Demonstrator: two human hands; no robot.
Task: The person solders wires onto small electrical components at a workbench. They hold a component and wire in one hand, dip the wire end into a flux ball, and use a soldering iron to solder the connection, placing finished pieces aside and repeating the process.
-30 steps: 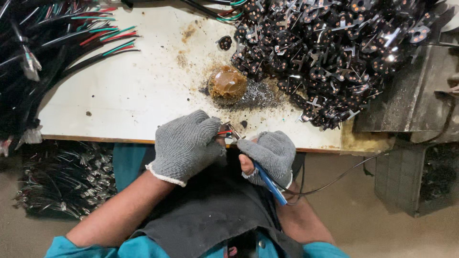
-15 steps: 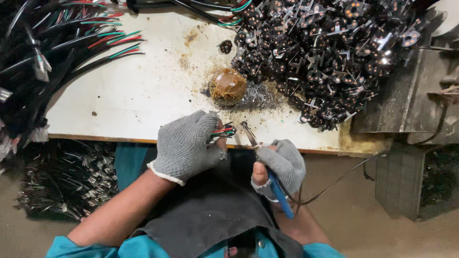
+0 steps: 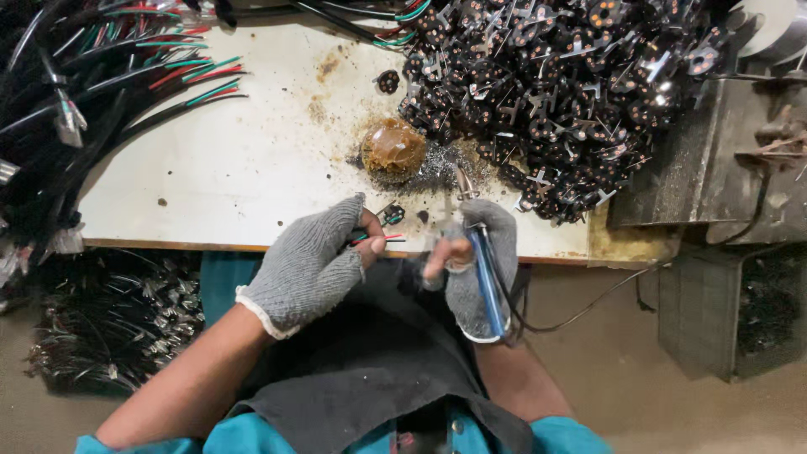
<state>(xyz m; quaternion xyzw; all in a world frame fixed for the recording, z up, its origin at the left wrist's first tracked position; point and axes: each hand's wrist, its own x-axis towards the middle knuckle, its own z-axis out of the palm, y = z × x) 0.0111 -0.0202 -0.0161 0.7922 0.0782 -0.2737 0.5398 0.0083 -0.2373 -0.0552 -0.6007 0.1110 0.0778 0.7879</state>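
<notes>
1. Left hand (image 3: 307, 265), in a grey knit glove, is closed around a small black plug piece (image 3: 392, 214) with short red and green wire ends (image 3: 382, 239) poking out past the thumb toward the right.
2. Right hand (image 3: 471, 261), also gloved with bare fingertips, grips a blue-handled soldering iron (image 3: 487, 282); its handle runs down along the palm toward the body and its metal tip (image 3: 461, 183) points up and away, over the counter (image 3: 227, 168).
3. Between the hands lies only a small gap: the plug piece sits just left of the iron's tip and slightly nearer the body, so the wire ends point almost straight at the right hand.
4. Long axes differ: the wires lie roughly left to right, the iron nearly front to back, so they meet about crosswise.
5. Beyond the tip, a brown lump in a round tin (image 3: 393, 151) rests on the counter amid grey specks, near both hands but closer to the right.
6. A heap of black plug parts (image 3: 555, 92) fills the far right; bundled cables (image 3: 76, 109) spread at the far left.
</notes>
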